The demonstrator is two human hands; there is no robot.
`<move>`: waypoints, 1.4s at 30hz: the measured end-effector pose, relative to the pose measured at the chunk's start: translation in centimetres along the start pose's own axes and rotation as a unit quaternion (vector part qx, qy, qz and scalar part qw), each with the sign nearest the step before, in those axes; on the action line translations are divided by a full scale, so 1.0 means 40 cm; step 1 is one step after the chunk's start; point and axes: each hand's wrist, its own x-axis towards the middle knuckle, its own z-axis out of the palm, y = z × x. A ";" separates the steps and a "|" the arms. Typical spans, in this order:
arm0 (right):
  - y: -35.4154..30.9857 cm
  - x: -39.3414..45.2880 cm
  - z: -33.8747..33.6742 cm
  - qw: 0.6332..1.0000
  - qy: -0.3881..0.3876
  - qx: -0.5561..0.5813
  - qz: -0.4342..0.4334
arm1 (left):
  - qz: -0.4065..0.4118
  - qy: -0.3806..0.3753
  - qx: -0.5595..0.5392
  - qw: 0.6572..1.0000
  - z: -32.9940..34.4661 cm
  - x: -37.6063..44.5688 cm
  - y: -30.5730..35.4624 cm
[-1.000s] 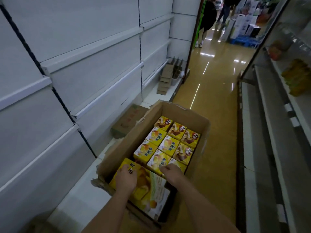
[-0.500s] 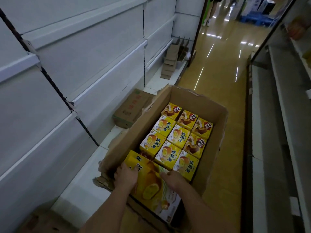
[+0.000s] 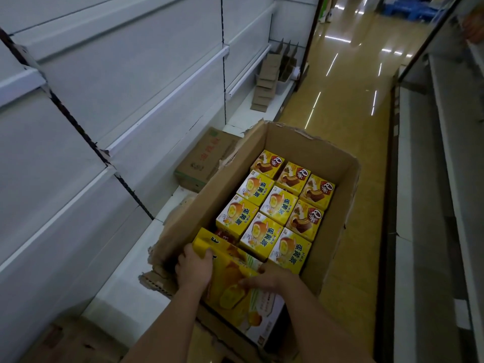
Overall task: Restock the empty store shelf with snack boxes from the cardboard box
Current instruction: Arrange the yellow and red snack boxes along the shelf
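Observation:
An open cardboard box (image 3: 337, 205) stands on the aisle floor, holding several small yellow snack boxes (image 3: 262, 231) standing upright. At its near end lies a large flat yellow snack box (image 3: 235, 292). My left hand (image 3: 193, 268) grips that large box by its left edge, thumb on top. My right hand (image 3: 267, 280) holds its right side with the fingers curled over the top face. The empty white store shelf (image 3: 125, 132) runs along the left.
A closed brown carton (image 3: 201, 161) lies on the bottom shelf beside the open box. Folded cardboard pieces (image 3: 267, 82) stand farther along that shelf. More shelving (image 3: 432, 231) lines the right side of the glossy yellow aisle floor (image 3: 348, 106).
Both hands have shifted on the large yellow box, the left taking its left edge and the right coming over its top. My view has tilted down and closer.

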 end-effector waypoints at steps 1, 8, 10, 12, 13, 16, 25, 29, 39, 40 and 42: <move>0.001 -0.004 -0.006 1.000 -0.004 0.018 -0.009 | -0.002 -0.001 -0.015 1.000 0.002 -0.002 0.000; 0.022 -0.066 -0.041 0.965 0.050 0.254 -0.051 | 0.029 0.023 -0.082 0.996 0.010 -0.083 0.073; 0.032 -0.104 -0.065 0.944 0.078 0.315 -0.063 | 0.025 0.018 -0.159 0.987 0.009 -0.122 0.109; 0.038 -0.136 -0.092 0.916 0.086 0.386 -0.068 | -0.017 -0.036 -0.269 0.962 0.009 -0.154 0.142; 0.044 -0.156 -0.107 0.902 0.087 0.416 -0.074 | -0.041 -0.084 -0.302 0.949 0.005 -0.178 0.168; 0.062 -0.219 -0.151 0.877 0.087 0.463 -0.095 | -0.047 -0.178 -0.336 0.924 0.021 -0.194 0.203; 0.115 -0.310 -0.199 0.864 0.231 0.424 -0.141 | 0.054 -0.129 -0.325 0.935 -0.009 -0.401 0.351; 0.139 -0.355 -0.203 0.821 0.309 0.453 -0.158 | 0.054 -0.202 -0.316 0.926 0.019 -0.455 0.391; 0.280 -0.581 -0.217 0.749 0.259 0.590 -0.158 | 0.177 -0.295 -0.279 0.896 0.121 -0.554 0.501; 0.284 -0.619 -0.209 0.743 0.236 0.605 -0.162 | 0.189 -0.305 -0.256 0.898 0.121 -0.584 0.505; 0.305 -0.654 -0.190 0.724 0.207 0.636 -0.171 | 0.201 -0.313 -0.244 0.895 0.130 -0.616 0.505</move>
